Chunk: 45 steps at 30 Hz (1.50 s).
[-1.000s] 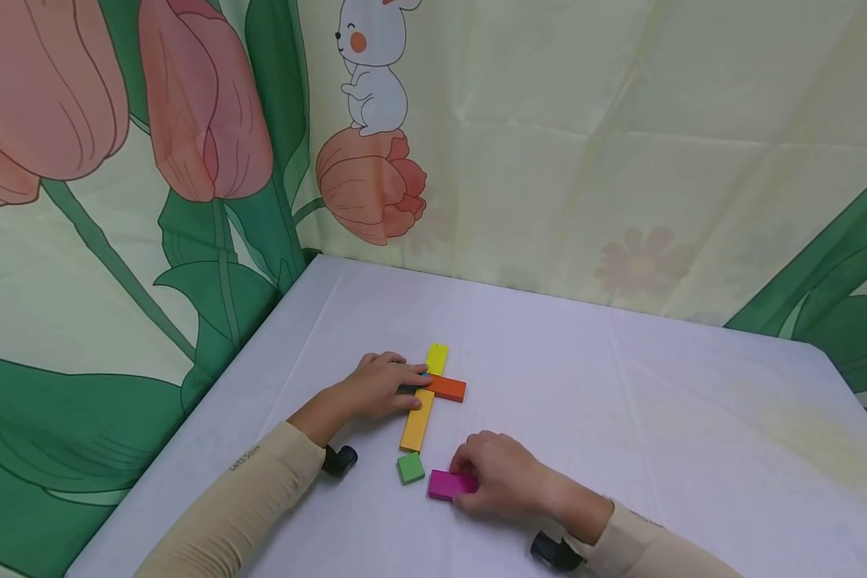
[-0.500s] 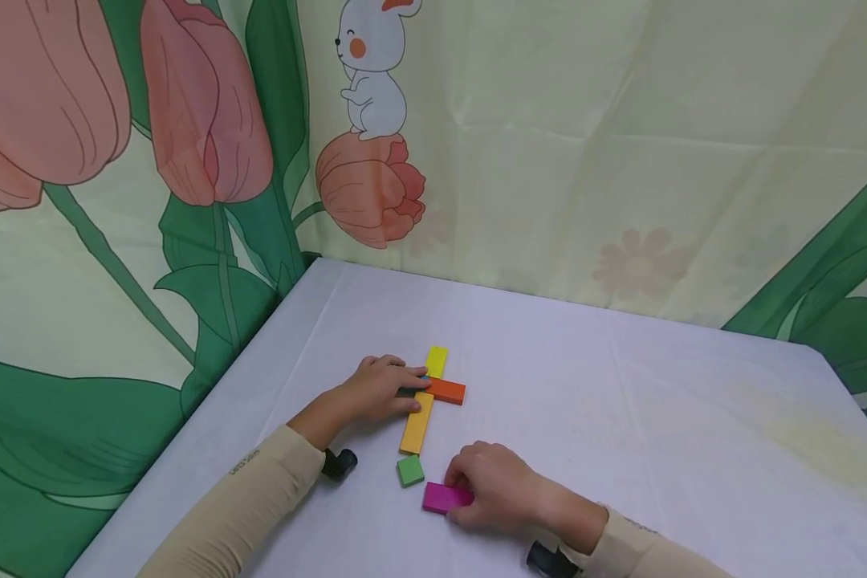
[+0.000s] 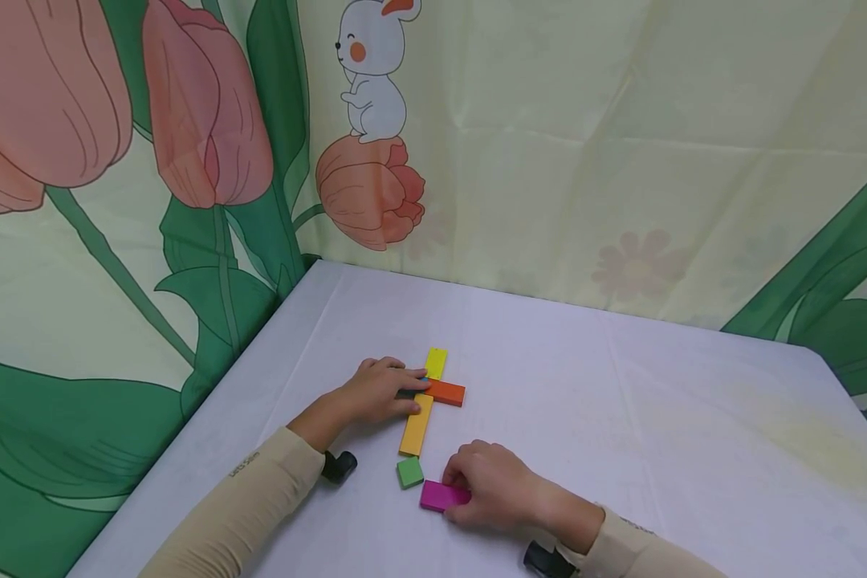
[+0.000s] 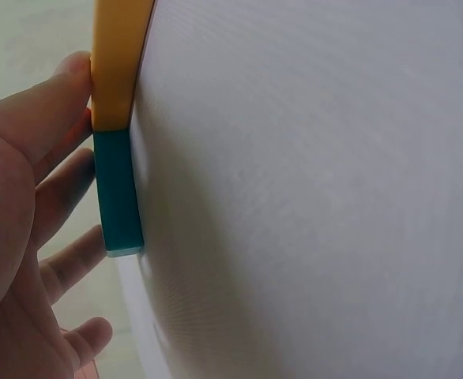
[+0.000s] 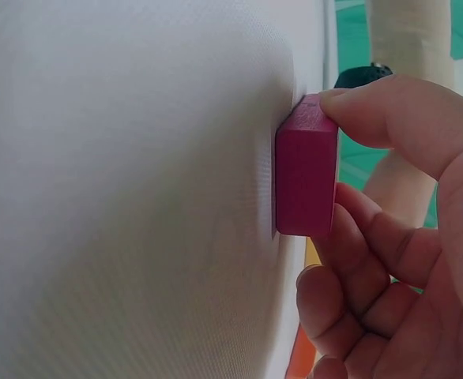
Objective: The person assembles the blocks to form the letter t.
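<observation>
My right hand [image 3: 494, 486] pinches a magenta block [image 3: 437, 497] between thumb and fingers, low at the table. That block's left corner is right beside a small green block [image 3: 409, 473]. My left hand [image 3: 381, 393] lies over a row of flat blocks with its fingers extended. In the left wrist view, its thumb touches the amber block [image 4: 114, 71] and its fingers reach to the teal block [image 4: 119, 189]. From under the fingertips an orange-red block [image 3: 445, 392] sticks out to the right, and a yellow block [image 3: 437, 363] extends beyond it. The hand mostly covers the teal block in the head view.
A white cloth covers the table [image 3: 621, 449]. Behind it hangs a printed curtain [image 3: 535, 160] with tulips and a rabbit. Black wrist cameras sit below each hand, one by the left cuff [image 3: 339, 467] and one by the right.
My right hand has slid the magenta block left and slightly nearer, closer to the green block. The left hand and the blocks under it stay in place.
</observation>
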Each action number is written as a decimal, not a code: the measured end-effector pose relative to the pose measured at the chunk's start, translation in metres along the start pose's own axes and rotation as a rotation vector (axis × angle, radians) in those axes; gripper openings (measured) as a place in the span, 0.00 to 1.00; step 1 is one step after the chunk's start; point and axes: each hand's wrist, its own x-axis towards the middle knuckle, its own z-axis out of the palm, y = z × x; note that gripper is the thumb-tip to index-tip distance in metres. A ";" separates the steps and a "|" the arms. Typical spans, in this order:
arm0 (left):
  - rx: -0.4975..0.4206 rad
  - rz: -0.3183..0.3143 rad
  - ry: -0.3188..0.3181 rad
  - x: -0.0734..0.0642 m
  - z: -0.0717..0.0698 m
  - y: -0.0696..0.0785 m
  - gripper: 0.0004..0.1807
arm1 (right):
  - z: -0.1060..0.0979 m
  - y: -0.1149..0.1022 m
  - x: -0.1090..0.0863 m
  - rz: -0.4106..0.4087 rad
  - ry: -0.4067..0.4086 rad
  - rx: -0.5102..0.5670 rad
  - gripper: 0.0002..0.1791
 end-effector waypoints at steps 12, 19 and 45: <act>-0.008 0.002 0.006 0.000 0.002 -0.001 0.30 | 0.000 0.001 0.001 0.015 0.006 -0.003 0.17; -0.006 -0.002 0.001 -0.001 0.002 0.000 0.30 | 0.000 0.001 0.003 0.023 -0.001 -0.001 0.17; 0.014 -0.015 0.001 -0.001 0.000 0.002 0.30 | -0.001 -0.002 0.000 0.005 -0.023 -0.028 0.16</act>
